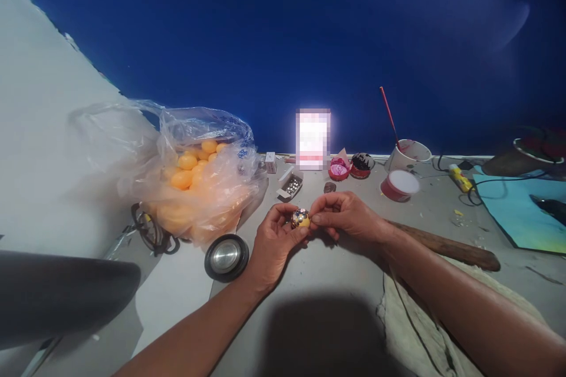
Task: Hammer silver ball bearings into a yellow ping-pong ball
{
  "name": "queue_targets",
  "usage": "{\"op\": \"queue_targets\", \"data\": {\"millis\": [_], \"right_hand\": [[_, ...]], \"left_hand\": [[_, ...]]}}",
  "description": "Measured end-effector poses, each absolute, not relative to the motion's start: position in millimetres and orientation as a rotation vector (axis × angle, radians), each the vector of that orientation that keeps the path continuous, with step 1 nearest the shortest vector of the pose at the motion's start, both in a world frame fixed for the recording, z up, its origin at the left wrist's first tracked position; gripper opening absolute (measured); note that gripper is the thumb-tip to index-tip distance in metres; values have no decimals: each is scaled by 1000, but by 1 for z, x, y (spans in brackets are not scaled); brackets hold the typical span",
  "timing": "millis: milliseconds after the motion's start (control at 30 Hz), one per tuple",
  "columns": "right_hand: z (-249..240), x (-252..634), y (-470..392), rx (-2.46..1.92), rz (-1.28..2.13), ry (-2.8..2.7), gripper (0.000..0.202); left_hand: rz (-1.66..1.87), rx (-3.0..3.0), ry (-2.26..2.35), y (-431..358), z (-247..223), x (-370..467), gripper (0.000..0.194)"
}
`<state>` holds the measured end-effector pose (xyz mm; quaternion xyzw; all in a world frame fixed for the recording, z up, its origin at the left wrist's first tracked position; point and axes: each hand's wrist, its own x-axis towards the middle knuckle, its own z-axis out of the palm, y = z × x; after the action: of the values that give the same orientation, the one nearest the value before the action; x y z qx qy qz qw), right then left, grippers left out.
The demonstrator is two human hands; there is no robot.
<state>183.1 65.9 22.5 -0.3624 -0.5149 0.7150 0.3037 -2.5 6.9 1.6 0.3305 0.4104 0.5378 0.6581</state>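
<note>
Blue wall [274, 41] stands behind grey table [336, 318]. Plastic bag [207, 188] with orange balls [188, 161] is at left. Wooden stick [446, 244] lies at right, near cloth [433, 318]. Black-rimmed metal lid [226, 257] is beside left hand [276, 241]. Small open box [290, 186] with shiny studs is on far side. Left hand grasps yellow ball with shiny studs [301, 219], above table centre; right hand [349, 216] has fingertips pinched at its right side.

Left hand [274, 244]: holding shiny-studded yellow ball [301, 219]
Right hand [351, 216]: pinched at its side
Bag [221, 188]: orange balls [188, 161] inside
Box [283, 193]: open, silver beads [292, 186]
</note>
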Motion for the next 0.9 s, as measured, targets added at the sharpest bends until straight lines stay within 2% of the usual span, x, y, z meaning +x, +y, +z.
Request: {"op": "queue_targets", "data": {"millis": [900], "right_hand": [[29, 183, 67, -1029, 1906, -1414, 29]], "left_hand": [[1231, 739, 943, 7, 2, -1, 45]]}}
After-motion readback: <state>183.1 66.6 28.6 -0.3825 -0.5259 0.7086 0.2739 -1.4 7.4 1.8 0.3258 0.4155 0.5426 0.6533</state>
